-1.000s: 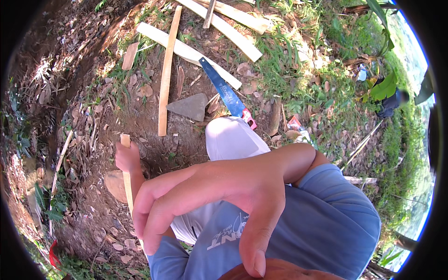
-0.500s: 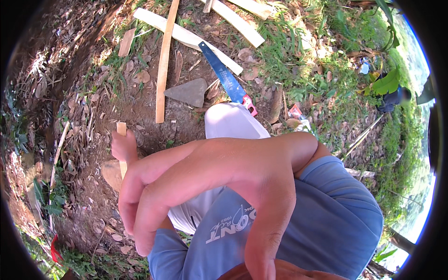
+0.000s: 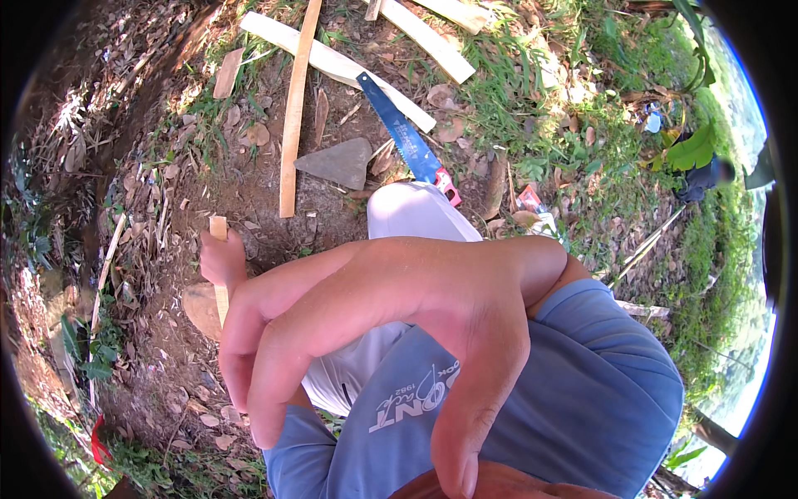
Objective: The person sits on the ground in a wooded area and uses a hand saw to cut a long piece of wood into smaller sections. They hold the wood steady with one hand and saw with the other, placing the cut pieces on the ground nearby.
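The person is bent over bare dirt outdoors, and one big hand fills the middle of the view. It looks like the right hand point(image 3: 399, 316), reaching across from the right where the blue sleeve point(image 3: 598, 374) covers the arm. Its fingers hang loose and spread, curled slightly downward, and nothing is held in them.

Lower and further off, the left hand point(image 3: 223, 259) is closed around a thin wooden stick point(image 3: 218, 229). The stick stands close to upright: its squared top pokes out above the fist, and a short stretch shows again below it, before the right hand's fingers cover the rest. So the stick lies down and to the left of the right hand, its long axis running near vertical in the view, and the left hand is the one that already has it. The right hand's fingertips hang just beside the stick's lower part, though whether they touch it cannot be told from here.

On the ground beyond lie a long narrow wooden slat point(image 3: 291, 116), a wider pale plank point(image 3: 332, 62) crossing it, a flat grey stone point(image 3: 339, 162) and a blue-bladed handsaw point(image 3: 403, 129) with a red and white handle. The saw is well apart from both hands, past the person's white-clad knee point(image 3: 416, 216).
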The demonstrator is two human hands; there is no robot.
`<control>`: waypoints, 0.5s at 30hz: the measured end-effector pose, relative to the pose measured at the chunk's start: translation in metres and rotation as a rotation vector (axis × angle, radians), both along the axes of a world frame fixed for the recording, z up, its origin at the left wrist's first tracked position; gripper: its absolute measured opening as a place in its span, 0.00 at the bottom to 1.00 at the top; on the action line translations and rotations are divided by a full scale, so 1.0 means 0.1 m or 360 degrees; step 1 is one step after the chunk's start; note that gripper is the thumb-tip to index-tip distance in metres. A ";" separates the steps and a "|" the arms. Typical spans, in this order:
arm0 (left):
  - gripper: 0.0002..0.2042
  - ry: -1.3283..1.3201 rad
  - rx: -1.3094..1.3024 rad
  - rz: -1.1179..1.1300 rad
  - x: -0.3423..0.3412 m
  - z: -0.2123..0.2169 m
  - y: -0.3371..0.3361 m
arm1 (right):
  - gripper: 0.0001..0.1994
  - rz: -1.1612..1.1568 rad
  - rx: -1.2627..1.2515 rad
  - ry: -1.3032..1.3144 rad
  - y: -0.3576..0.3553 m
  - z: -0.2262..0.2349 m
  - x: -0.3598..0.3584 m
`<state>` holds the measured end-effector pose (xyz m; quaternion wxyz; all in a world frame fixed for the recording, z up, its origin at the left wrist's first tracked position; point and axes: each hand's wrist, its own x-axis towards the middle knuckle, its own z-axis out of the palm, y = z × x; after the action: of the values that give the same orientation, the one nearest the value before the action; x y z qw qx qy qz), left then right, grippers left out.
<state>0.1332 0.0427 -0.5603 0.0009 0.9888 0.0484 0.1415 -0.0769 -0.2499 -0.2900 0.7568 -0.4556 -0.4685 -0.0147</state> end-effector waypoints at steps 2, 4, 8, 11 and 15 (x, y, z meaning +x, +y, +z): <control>0.20 0.0018 -0.0002 0.0016 0.02 0.00 -0.02 | 0.48 0.0017 0.0027 0.0024 0.00 0.01 -0.02; 0.20 0.0005 0.0012 0.0009 0.03 -0.01 0.00 | 0.47 0.0039 0.0047 0.0029 0.00 0.03 -0.04; 0.20 -0.0026 0.0009 0.0019 0.03 -0.03 0.05 | 0.38 0.0009 0.0066 0.0060 -0.03 0.02 0.02; 0.19 -0.0053 -0.0048 -0.0040 0.02 0.00 -0.12 | 0.31 -0.0167 -0.0065 0.0130 -0.12 -0.12 0.03; 0.19 -0.0061 -0.0052 -0.0091 -0.01 -0.03 0.08 | 0.33 -0.0431 -0.0370 0.0577 -0.29 -0.52 0.17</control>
<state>0.1319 0.0504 -0.5634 0.0221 0.9867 0.0224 0.1597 -0.0603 -0.2793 -0.3421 0.7621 -0.5934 -0.2583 0.0199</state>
